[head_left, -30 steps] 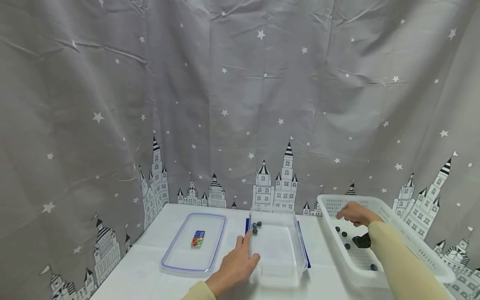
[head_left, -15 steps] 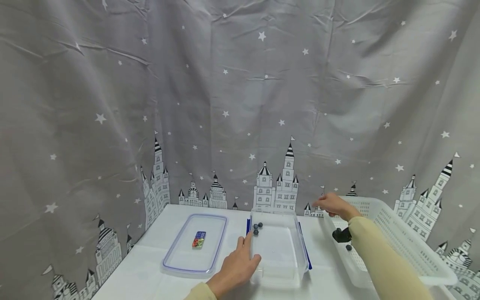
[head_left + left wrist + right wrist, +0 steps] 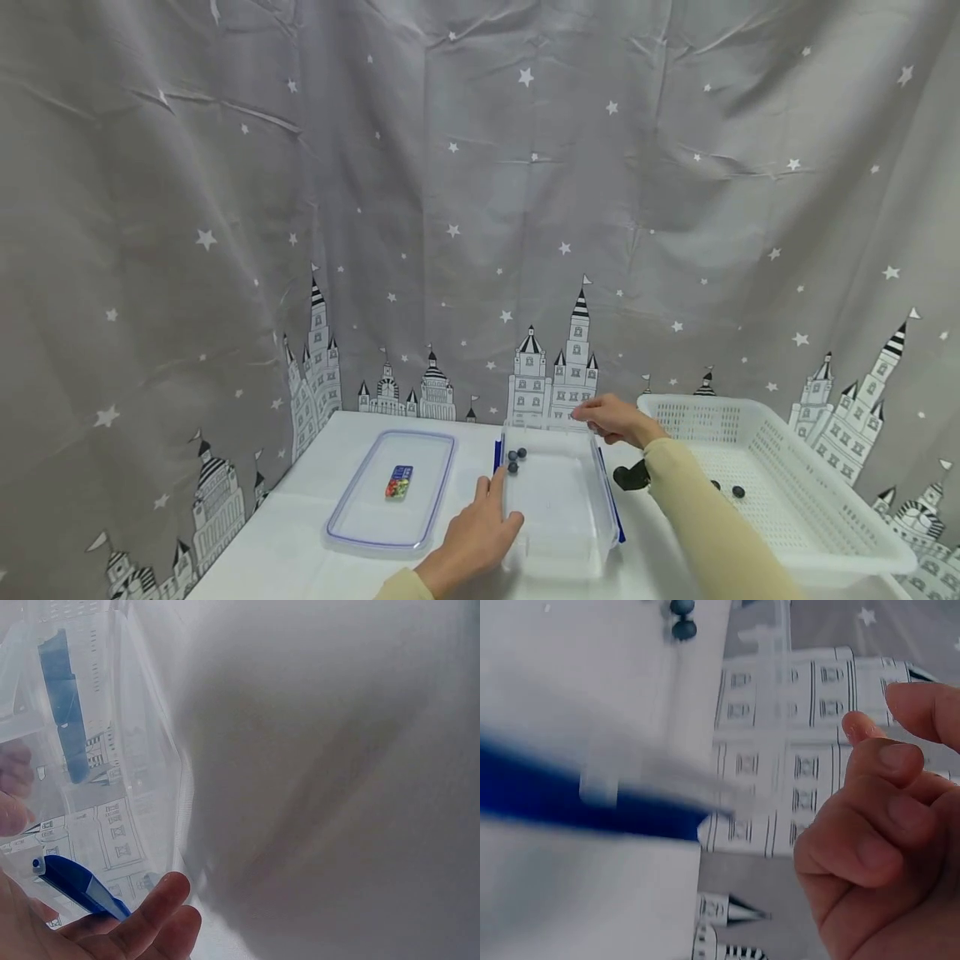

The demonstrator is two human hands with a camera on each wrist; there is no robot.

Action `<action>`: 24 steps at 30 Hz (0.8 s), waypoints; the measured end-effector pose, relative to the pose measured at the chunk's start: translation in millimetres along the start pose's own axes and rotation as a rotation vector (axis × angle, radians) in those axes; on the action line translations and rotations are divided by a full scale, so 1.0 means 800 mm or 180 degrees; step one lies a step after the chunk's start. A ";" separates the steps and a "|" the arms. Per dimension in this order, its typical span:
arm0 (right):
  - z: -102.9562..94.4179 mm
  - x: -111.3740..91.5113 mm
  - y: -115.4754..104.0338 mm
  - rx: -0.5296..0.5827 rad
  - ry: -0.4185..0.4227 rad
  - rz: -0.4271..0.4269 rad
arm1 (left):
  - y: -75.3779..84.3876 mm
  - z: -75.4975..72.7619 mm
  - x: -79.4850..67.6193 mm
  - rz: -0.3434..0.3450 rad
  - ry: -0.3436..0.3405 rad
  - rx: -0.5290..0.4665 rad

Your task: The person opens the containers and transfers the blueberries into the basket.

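Note:
A clear plastic food container (image 3: 558, 508) with blue side latches stands before me on the white table. Several blueberries (image 3: 513, 456) lie in its far left corner. My left hand (image 3: 476, 529) rests along the left wall, index finger stretched out. In the left wrist view its fingers lie beside a blue latch flap (image 3: 79, 885). My right hand (image 3: 617, 419) hovers over the container's far right corner. The right wrist view shows its fingers (image 3: 877, 855) curled, thumb and index tips near each other; whether something small is between them cannot be made out.
A white perforated basket (image 3: 832, 529) stands at the right, with blueberries (image 3: 738, 492) visible inside and part of it behind my right arm. The container's lid (image 3: 363, 517) lies at left, bearing a colourful label. A grey patterned curtain (image 3: 480, 208) hangs behind the table.
My right hand has moved left, out of the basket and across to the container's far right corner. The left hand keeps its place on the container.

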State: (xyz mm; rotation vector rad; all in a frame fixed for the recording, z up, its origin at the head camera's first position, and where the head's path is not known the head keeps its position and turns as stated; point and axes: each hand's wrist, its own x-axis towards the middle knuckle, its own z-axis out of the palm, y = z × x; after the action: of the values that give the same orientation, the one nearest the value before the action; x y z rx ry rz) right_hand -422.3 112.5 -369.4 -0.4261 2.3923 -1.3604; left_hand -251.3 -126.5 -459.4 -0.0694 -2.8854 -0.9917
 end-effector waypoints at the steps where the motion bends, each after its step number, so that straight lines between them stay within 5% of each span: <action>1: 0.006 0.002 -0.001 0.0025 -0.0037 0.0005 | 0.000 0.001 -0.001 -0.0005 -0.0001 0.0001; 9: 0.045 0.021 -0.012 0.0226 -0.0084 -0.0044 | 0.002 0.000 0.000 -0.0019 -0.0022 -0.0010; 24: 0.108 0.045 0.011 0.0564 0.0073 0.0228 | 0.002 -0.002 -0.002 -0.0037 -0.0071 -0.0031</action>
State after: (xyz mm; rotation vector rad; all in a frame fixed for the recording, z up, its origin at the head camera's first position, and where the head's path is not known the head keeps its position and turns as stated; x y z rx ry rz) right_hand -416.5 35.7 -423.8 -0.2757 2.2574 -1.5358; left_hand -249.8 -126.4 -457.1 -0.0646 -2.9046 -1.0133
